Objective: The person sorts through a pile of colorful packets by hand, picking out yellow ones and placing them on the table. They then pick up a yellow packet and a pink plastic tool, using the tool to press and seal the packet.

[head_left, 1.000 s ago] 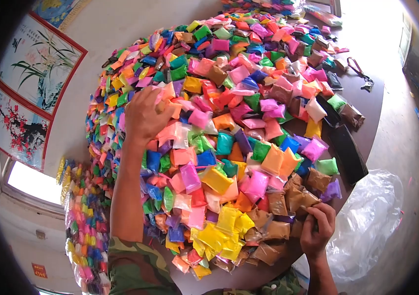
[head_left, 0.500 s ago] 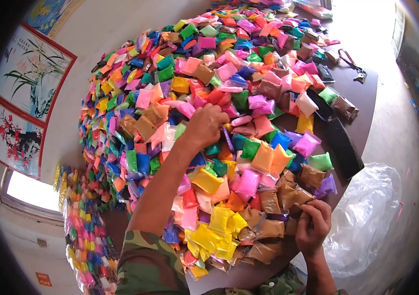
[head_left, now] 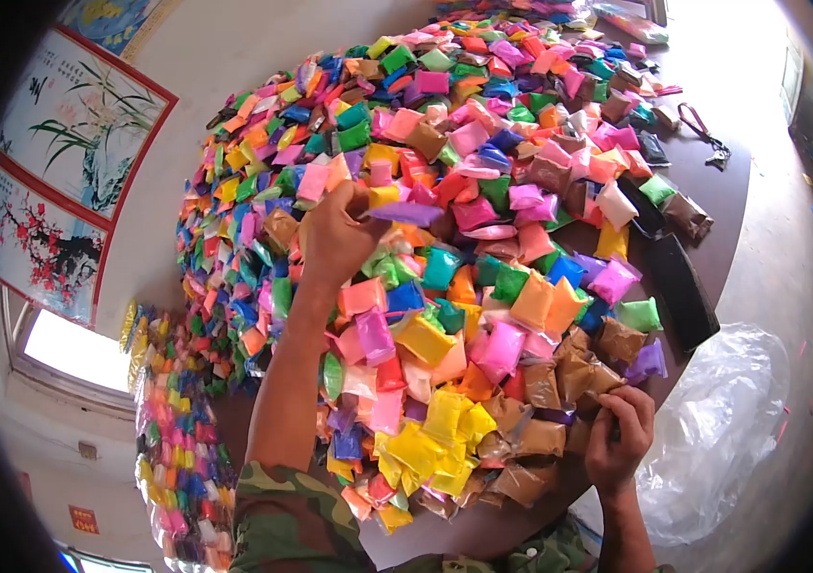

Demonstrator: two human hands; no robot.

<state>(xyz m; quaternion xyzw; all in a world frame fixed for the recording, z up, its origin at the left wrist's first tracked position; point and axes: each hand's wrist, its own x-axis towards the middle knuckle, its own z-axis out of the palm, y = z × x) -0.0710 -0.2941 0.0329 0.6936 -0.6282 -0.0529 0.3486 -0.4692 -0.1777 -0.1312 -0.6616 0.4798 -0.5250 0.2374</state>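
In the head view a big heap of small plastic packets in many colours fills the table. My left hand [head_left: 337, 234] is over the heap's middle, its fingers closed on a purple packet [head_left: 408, 212] that looks blurred. Near the heap's right edge, my right hand [head_left: 619, 435] has its fingers curled, thumb and fingertips at the corner of a brown packet [head_left: 603, 379]. Other brown packets [head_left: 540, 437] lie to its left, beside a cluster of yellow packets [head_left: 440, 435]. A lone purple packet [head_left: 647, 361] rests just above the right hand.
A black open case [head_left: 678, 291] lies on the dark table [head_left: 717, 215] at the right, below a strap with keys [head_left: 705, 138]. Clear plastic sheeting [head_left: 712, 439] is beyond the table edge. More packets [head_left: 177, 449] are piled at lower left.
My left hand has lifted off the heap and moved left with the purple packet, shifting packets beneath. My right hand stays at the brown packets. The whole view has shifted slightly.
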